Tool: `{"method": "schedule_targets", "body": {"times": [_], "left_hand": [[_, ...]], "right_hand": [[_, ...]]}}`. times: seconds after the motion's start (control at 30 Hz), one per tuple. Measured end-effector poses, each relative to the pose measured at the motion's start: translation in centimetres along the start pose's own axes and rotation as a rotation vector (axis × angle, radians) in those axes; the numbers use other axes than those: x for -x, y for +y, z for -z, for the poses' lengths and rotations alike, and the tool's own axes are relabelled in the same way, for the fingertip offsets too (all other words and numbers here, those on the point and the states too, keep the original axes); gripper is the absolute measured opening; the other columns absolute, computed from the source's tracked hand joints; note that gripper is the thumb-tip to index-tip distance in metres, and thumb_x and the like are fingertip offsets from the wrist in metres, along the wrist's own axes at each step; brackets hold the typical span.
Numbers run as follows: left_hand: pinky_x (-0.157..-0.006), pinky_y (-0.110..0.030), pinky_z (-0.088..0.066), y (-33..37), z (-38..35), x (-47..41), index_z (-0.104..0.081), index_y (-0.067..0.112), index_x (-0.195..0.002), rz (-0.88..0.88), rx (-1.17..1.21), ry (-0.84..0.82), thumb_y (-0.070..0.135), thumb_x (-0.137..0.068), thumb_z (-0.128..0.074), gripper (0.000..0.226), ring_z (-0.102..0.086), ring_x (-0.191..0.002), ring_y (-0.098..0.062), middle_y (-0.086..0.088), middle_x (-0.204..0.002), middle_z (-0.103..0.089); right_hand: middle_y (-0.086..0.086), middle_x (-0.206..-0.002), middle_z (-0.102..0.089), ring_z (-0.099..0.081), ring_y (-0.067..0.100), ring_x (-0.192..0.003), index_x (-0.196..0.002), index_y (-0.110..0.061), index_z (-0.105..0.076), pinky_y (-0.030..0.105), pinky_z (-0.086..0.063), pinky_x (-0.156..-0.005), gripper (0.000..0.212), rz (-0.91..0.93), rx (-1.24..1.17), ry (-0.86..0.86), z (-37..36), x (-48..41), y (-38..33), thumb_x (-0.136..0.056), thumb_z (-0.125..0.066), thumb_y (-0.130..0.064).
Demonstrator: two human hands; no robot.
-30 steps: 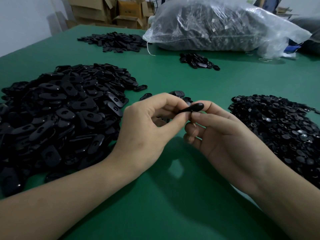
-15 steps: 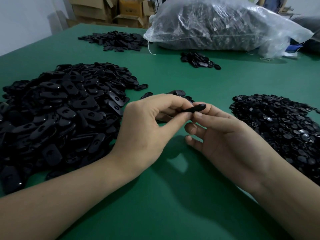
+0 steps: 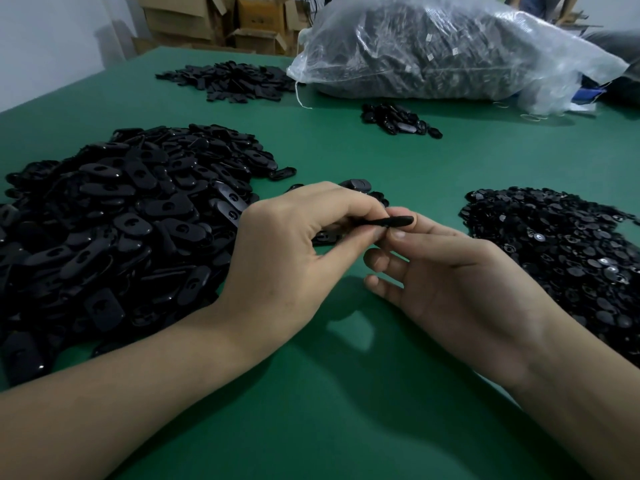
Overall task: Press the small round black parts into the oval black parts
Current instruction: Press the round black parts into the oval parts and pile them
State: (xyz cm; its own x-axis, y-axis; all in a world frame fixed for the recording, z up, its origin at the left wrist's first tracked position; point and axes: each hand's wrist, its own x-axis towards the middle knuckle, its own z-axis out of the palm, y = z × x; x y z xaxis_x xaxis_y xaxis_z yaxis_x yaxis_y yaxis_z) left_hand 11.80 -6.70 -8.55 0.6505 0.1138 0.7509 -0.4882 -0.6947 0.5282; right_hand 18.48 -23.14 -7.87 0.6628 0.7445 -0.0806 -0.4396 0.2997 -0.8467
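Very little has changed over the last second. The left hand (image 3: 287, 258) and right hand (image 3: 460, 285) are still brought together over the green worktop (image 3: 346, 417), and the oval black part (image 3: 393, 221) between them has only drifted a touch to the right, still turned edge-on to me. The right hand's two lower fingers have loosened and spread a little. That reads to me as a press still in progress or just being finished, not a part let go. I can't see the small round piece itself, since the fingertips cover where it would sit, so I can't say whether it has gone home. Both grips are closed down tight on the oval part. The left thumb and curled fingers pinch its nearer end, while the right thumb sits on the near side by the tip and a fingertip backs it from behind. The part is held clear of the worktop, between the big heap of oval parts (image 3: 121, 220) on the left and the pile of small round parts (image 3: 561, 251) on the right. A few dark pieces (image 3: 358, 184) lie just beyond the knuckles, possibly finished ones.
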Motion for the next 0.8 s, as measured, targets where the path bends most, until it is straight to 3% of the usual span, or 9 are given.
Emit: {"method": "schedule_targets", "body": {"times": [0.27, 0.43, 0.63, 0.8], "left_hand": [[-0.08, -0.028, -0.057, -0.15, 0.33, 0.08, -0.078, 0.011, -0.101, -0.102, -0.055, -0.012, 0.012, -0.096, -0.074, 0.007, -0.07, -0.091, -0.007, 0.007, -0.098, -0.074], [-0.076, -0.029, -0.057, -0.35, 0.17, 0.16, -0.078, 0.013, -0.099, -0.076, -0.061, -0.019, 0.01, -0.093, -0.075, 0.007, -0.069, -0.086, -0.007, 0.007, -0.093, -0.073], [-0.074, -0.028, -0.058, -0.07, -0.06, -0.04, -0.078, 0.019, -0.092, 0.094, 0.014, -0.042, 0.013, -0.09, -0.077, 0.006, -0.071, -0.083, -0.008, 0.011, -0.085, -0.075], [-0.074, -0.025, -0.06, -0.43, -0.13, -0.08, -0.077, 0.023, -0.09, 0.283, 0.143, -0.106, 0.012, -0.09, -0.077, 0.01, -0.073, -0.078, -0.01, 0.01, -0.08, -0.076]], "right_hand": [[0.001, -0.088, -0.067, -0.064, 0.015, -0.077, -0.091, -0.019, -0.071, 0.033, -0.056, -0.074, 0.02, -0.039, -0.058, -0.057, -0.06, 0.29, -0.25, -0.073, -0.071, -0.009], [0.004, -0.089, -0.067, -0.065, 0.015, -0.073, -0.101, -0.014, -0.068, 0.032, -0.056, -0.072, 0.032, -0.031, -0.032, -0.028, 0.1, 0.18, -0.19, -0.07, -0.073, -0.009], [0.009, -0.083, -0.066, -0.065, 0.018, -0.074, -0.088, -0.015, -0.066, 0.032, -0.05, -0.077, 0.008, 0.176, 0.222, 0.031, 0.11, 0.11, 0.32, -0.081, -0.069, -0.013], [0.01, -0.079, -0.069, -0.071, 0.027, -0.077, -0.089, -0.012, -0.056, 0.039, -0.05, -0.078, 0.011, 0.355, 0.572, 0.134, 0.31, 0.16, 0.51, -0.096, -0.064, -0.015]]}}
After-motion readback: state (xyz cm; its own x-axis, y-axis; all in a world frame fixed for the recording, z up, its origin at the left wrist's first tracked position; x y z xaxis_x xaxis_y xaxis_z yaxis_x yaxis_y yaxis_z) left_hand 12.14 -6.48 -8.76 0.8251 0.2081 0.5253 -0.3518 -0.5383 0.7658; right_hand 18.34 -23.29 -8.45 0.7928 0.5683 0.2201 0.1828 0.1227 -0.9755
